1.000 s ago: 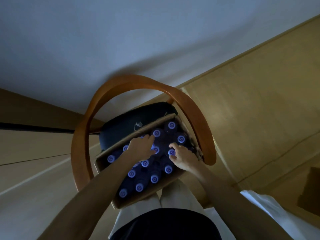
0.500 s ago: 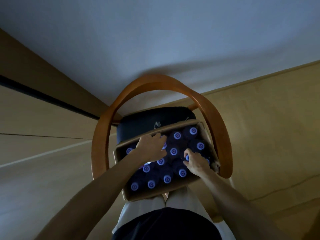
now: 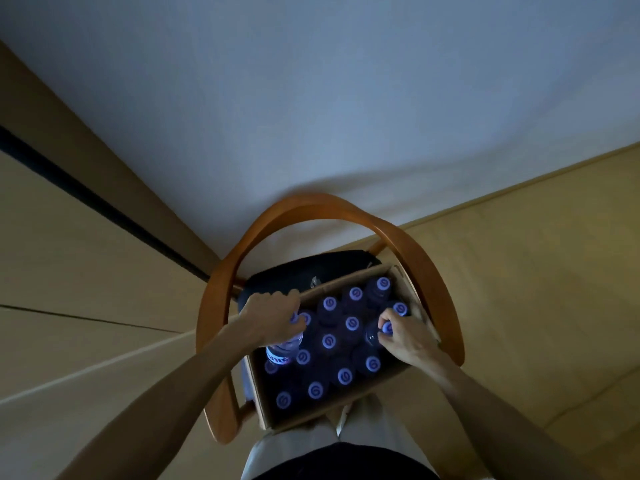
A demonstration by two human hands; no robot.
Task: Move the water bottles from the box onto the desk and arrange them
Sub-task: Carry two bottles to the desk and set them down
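1. Our left hand (image 3: 273, 320) has its fingers curled round the neck of a water bottle (image 3: 282, 348) at the box's left side. This bottle sits higher than its neighbours, with its label showing. A grip this high, just under the cap, could let the bottle swing or slip if we jerk it up.

2. Our right hand (image 3: 403, 336) pinches the cap of a second bottle (image 3: 375, 332) near the box's right wall. That grip looks lighter. A pinch on the cap alone may let a full bottle slide out once it is off its base.

3. The other bottles (image 3: 329, 341) stand upright and close-packed, caps touching or nearly so. If we pull at a slant, a rising bottle could drag a neighbour over.

4. The cardboard box (image 3: 346, 408) rests on the dark seat of a wooden chair (image 3: 426, 258), and its near edge overhangs toward our legs. Two uneven pulls might tip or shift it. We judge that a straight lift would be safer.

5. The curved chair arm rings the box closely, so a raised bottle or wrist could knock against it.

6. No desk is in view, and the light is dim. We would have to carry the bottles some way without seeing where they go.
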